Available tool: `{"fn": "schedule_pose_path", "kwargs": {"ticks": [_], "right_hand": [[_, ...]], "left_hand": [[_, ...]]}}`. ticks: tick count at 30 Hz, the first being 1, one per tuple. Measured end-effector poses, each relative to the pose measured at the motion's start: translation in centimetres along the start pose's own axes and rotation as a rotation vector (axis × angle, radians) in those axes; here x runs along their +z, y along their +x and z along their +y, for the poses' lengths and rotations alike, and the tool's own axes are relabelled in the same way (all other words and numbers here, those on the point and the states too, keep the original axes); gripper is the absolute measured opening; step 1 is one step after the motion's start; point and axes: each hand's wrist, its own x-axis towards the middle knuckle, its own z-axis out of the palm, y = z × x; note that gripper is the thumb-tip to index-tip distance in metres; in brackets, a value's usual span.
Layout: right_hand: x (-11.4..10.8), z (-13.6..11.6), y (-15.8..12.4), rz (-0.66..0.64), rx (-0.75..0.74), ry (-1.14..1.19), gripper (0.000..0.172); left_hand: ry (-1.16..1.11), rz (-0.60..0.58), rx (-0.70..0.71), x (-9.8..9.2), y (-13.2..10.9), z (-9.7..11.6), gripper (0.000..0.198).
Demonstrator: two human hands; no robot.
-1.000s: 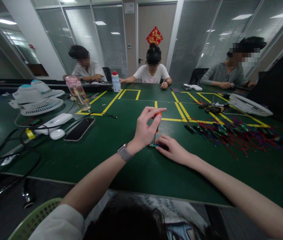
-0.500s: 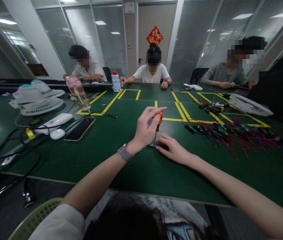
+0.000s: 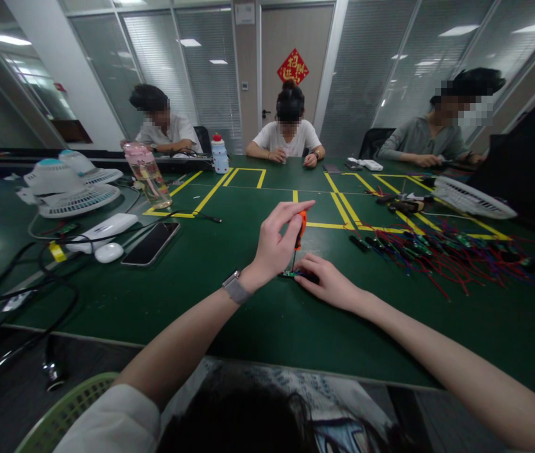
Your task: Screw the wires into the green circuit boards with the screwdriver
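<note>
In the head view, an orange and black screwdriver (image 3: pixel 301 231) stands nearly upright in my left hand (image 3: pixel 277 240), its handle between thumb and fingers, with the forefinger stretched over its top. The thin shaft runs down to a small green circuit board (image 3: pixel 288 274) lying on the table. Whether its tip sits in a screw is too small to tell. My right hand (image 3: pixel 326 282) is low on the table with thumb and fingers closed on the board's right end, which they partly hide.
Many circuit boards with red and blue wires (image 3: pixel 418 248) lie to the right. Left are a phone (image 3: pixel 152 244), a white mouse-like case (image 3: pixel 109 253), black cables, a pink-lided bottle (image 3: pixel 147 176) and white fans (image 3: pixel 76 195). Yellow tape marks the green table (image 3: pixel 248 327). Three people sit beyond.
My hands, the screwdriver and the board hold almost the same place. The person opposite has drawn one hand away from the blue bottle, in toward their other hand.
</note>
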Motion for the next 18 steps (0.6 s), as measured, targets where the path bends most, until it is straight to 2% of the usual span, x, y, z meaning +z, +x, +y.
{"fn": "schedule_pose_path", "kwargs": {"ticks": [3,7,14,18], "right_hand": [[0.09,0.12,-0.03,-0.002,0.002,-0.006,0.01],[0.17,0.21,-0.06,0.003,-0.003,-0.001,0.01],[0.11,0.07,-0.02,0.002,-0.002,-0.005,0.01],[0.11,0.08,0.01,0.009,-0.006,0.0,0.011]], "left_hand": [[-0.026,0.038,-0.01,0.14,-0.03,-0.08,0.028],[0.088,0.098,0.006,0.23,-0.05,-0.13,0.023],[-0.009,0.028,-0.013,0.16,-0.03,-0.12,0.029],[0.008,0.05,-0.022,0.23,-0.03,-0.01,0.025]]}}
